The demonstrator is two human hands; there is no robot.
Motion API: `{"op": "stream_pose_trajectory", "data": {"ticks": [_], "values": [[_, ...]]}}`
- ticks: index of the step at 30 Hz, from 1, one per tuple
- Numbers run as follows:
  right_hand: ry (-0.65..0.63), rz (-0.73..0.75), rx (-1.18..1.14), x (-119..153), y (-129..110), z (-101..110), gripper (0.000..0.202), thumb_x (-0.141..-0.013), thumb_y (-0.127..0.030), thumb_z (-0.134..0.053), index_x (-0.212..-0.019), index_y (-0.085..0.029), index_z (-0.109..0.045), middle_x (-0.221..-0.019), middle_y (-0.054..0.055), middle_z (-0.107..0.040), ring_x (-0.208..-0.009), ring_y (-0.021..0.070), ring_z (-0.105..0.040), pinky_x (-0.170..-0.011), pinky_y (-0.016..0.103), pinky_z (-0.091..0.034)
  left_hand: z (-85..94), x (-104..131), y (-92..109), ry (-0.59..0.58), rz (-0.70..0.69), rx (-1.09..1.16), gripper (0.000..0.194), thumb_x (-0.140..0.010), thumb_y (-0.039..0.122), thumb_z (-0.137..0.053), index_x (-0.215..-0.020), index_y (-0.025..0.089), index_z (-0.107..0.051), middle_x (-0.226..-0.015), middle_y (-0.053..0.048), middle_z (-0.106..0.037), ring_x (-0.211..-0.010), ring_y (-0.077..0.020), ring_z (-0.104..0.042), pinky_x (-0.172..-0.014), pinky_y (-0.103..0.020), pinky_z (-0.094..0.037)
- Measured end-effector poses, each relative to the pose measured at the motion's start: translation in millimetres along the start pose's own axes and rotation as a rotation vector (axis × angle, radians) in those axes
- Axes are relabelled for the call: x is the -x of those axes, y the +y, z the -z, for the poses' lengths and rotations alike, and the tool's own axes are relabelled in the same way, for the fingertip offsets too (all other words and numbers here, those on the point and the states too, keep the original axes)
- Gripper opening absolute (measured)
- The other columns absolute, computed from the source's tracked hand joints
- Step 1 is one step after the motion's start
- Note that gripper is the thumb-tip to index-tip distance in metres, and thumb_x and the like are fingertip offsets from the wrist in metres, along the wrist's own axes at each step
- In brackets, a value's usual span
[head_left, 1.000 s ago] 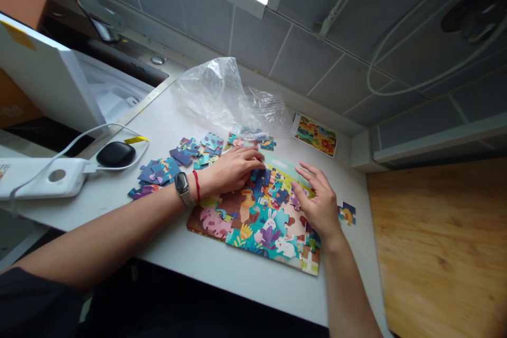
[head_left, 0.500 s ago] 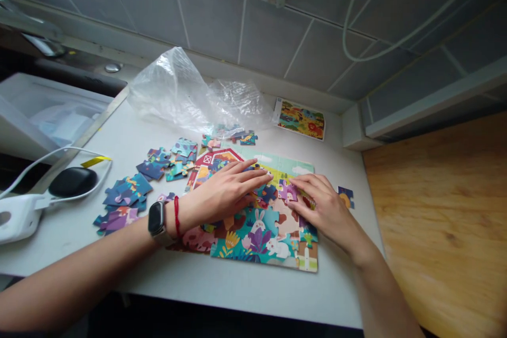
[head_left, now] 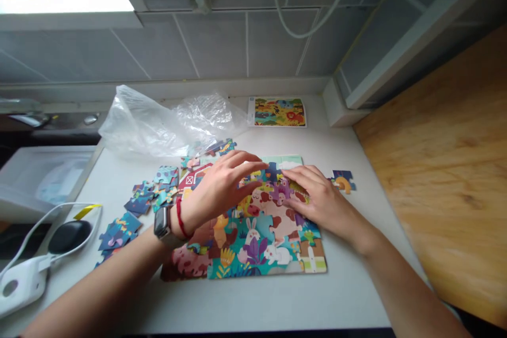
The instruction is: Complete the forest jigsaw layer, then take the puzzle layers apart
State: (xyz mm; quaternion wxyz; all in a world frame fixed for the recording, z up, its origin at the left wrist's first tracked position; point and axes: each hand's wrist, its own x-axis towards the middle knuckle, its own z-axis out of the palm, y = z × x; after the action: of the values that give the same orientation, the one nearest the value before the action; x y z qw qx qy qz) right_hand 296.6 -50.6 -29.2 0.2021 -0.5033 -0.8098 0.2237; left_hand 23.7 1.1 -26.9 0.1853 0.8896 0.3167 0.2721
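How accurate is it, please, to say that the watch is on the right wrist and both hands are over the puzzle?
Not quite: the head view shows the watch on the left wrist; left hand and right hand are over the puzzle.

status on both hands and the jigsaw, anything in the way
Left hand over farm jigsaw; right hand over its right side. Hands hide part. Plastic bag behind, near loose pieces.

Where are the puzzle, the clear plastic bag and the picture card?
Puzzle [head_left: 252, 231], head view: on a printed rabbit near its middle.
Clear plastic bag [head_left: 168, 128], head view: on its crumpled middle.
Picture card [head_left: 278, 112], head view: middle of its printed face.
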Motion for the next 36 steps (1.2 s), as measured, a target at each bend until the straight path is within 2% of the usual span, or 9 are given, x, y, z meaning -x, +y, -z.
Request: {"op": "stream_pose_trajectory", "data": {"ticks": [4, 6, 9, 12, 17, 21, 27, 33, 36], "values": [[0.109, -0.05, 0.065, 0.8, 1.2, -1.3, 0.073, -0.088, -0.026, -0.083, -0.155, -0.026, -0.053, -0.137, 0.012, -0.067, -0.131, 0.0337, -0.06, -0.11, 0.057, -0.056, -21.5, -13.5, -5.8, -0.039, -0.028, -0.059, 0.015, -0.102, 0.027, -0.069, -0.114, 0.026, -0.077, -0.123, -0.008, -0.07, -0.108, -0.0248, -0.066, -0.093, -0.045, -0.059], [0.131, -0.051, 0.091, 1.0, 1.2, -1.1, 0.068, -0.088, -0.023, -0.082, -0.151, -0.025, -0.056, -0.135, 0.012, -0.067, -0.129, 0.0328, -0.061, -0.11, 0.055, -0.056, -30.0, -14.1, -9.4, -0.049, -0.016, -0.053, 0.017, -0.102, 0.024, -0.067, -0.114, 0.027, -0.079, -0.125, -0.008, -0.069, -0.107, -0.0245, -0.065, -0.092, -0.044, -0.058], [0.115, -0.025, 0.124, 1.2, 1.3, -1.4, 0.051, -0.089, -0.02, -0.081, -0.138, -0.026, -0.068, -0.133, 0.011, -0.067, -0.126, 0.0313, -0.062, -0.108, 0.054, -0.058, -36.0, -12.4, -12.7, -0.05, -0.01, -0.04, 0.021, -0.103, 0.025, -0.066, -0.118, 0.029, -0.08, -0.126, -0.009, -0.067, -0.109, -0.0251, -0.063, -0.093, -0.044, -0.058], [0.117, -0.013, 0.15, 1.4, 2.3, -2.7, 0.045, -0.089, -0.02, -0.082, -0.132, -0.023, -0.072, -0.132, 0.012, -0.067, -0.125, 0.0316, -0.062, -0.107, 0.054, -0.058, -37.5, -11.3, -13.9, -0.048, -0.036, -0.049, 0.024, -0.104, 0.026, -0.063, -0.123, 0.03, -0.078, -0.127, -0.01, -0.066, -0.111, -0.0271, -0.063, -0.095, -0.048, -0.057], [0.133, -0.036, 0.16, 1.0, 4.0, -3.6, 0.05, -0.086, -0.023, -0.086, -0.134, -0.022, -0.072, -0.13, 0.012, -0.068, -0.123, 0.0323, -0.062, -0.105, 0.055, -0.059, -38.9, -10.7, -16.0, -0.065, -0.088, -0.039, 0.031, -0.105, 0.019, -0.059, -0.129, 0.031, -0.074, -0.135, -0.011, -0.064, -0.123, -0.0281, -0.061, -0.102, -0.051, -0.055], [0.129, -0.048, 0.155, 0.8, 4.3, -2.9, 0.049, -0.086, -0.023, -0.086, -0.133, -0.021, -0.071, -0.131, 0.012, -0.068, -0.125, 0.0318, -0.061, -0.107, 0.054, -0.057, -39.3, -10.1, -16.0, -0.071, -0.096, -0.037, 0.028, -0.106, 0.02, -0.057, -0.127, 0.029, -0.073, -0.138, -0.009, -0.067, -0.128, -0.0277, -0.06, -0.105, -0.051, -0.054], [0.104, -0.046, 0.161, 1.7, -1.3, -4.0, 0.054, -0.082, -0.031, -0.089, -0.133, -0.025, -0.071, -0.134, 0.012, -0.067, -0.131, 0.0348, -0.058, -0.112, 0.059, -0.053, -39.8, -11.6, -15.1, -0.055, -0.062, -0.056, 0.028, -0.108, 0.021, -0.053, -0.131, 0.024, -0.069, -0.134, -0.009, -0.072, -0.125, -0.0251, -0.065, -0.104, -0.049, -0.056], [0.087, -0.067, 0.147, 1.8, -2.8, -7.8, 0.06, -0.082, -0.038, -0.089, -0.137, -0.027, -0.068, -0.135, 0.011, -0.067, -0.134, 0.0357, -0.058, -0.113, 0.061, -0.051, -39.5, -15.5, -13.4, -0.015, -0.078, -0.071, 0.022, -0.105, 0.033, -0.064, -0.122, 0.021, -0.073, -0.125, -0.009, -0.077, -0.118, -0.0266, -0.07, -0.098, -0.048, -0.06], [0.092, -0.062, 0.16, 2.0, -0.2, -7.1, 0.058, -0.081, -0.038, -0.09, -0.134, -0.026, -0.069, -0.135, 0.012, -0.067, -0.135, 0.0362, -0.057, -0.114, 0.061, -0.05, -40.1, -16.0, -11.6, -0.007, -0.08, -0.088, 0.021, -0.104, 0.032, -0.065, -0.119, 0.02, -0.074, -0.123, -0.008, -0.078, -0.116, -0.0272, -0.071, -0.097, -0.048, -0.061]]}}
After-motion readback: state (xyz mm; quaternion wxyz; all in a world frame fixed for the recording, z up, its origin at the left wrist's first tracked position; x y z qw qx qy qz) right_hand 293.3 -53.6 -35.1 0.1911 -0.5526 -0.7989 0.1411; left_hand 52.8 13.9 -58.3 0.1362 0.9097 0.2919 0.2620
